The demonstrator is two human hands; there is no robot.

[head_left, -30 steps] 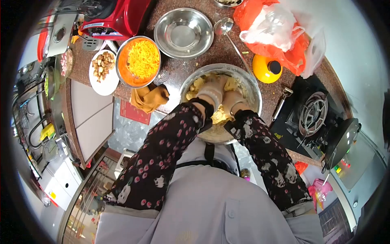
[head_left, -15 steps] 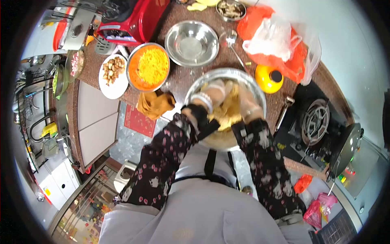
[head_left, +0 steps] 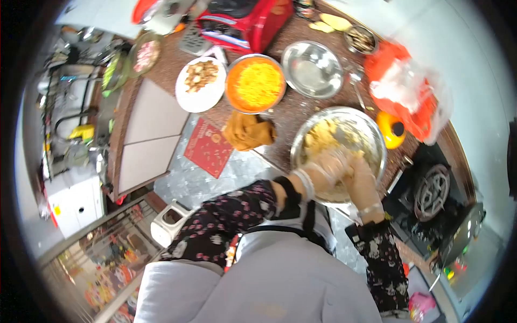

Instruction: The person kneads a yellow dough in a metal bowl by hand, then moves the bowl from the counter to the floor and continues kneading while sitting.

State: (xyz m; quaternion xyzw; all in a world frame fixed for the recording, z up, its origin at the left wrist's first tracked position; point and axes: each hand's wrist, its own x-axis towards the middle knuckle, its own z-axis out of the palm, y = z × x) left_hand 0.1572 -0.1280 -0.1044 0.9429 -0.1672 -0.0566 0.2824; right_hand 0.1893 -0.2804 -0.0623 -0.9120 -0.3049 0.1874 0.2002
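Observation:
A large metal bowl (head_left: 382, 161) stands at the counter's front edge with a pale yellow, mashed-looking mix (head_left: 323, 132) lying mostly along its far side and left. My left hand (head_left: 328, 166), in a clear plastic glove, is over the near half of the bowl with its fingers curled in. Against it my right hand (head_left: 360, 180), also gloved, comes from the right, its fingers closed. The two hands meet at the fingertips, and whatever lies between them is hidden and blurred.
Left of the bowl are an orange-brown cloth (head_left: 247, 131), a bowl of yellow shreds (head_left: 257, 83) and a white plate (head_left: 188, 99) with brown chunks. Behind is an empty steel bowl (head_left: 312, 70). A yellow round container (head_left: 389, 129) and gas burner (head_left: 432, 192) are at right.
The view has swung, so the counter things sit farther right. Both hands have come out of the mix at the bowl's middle and drawn together near its close rim.

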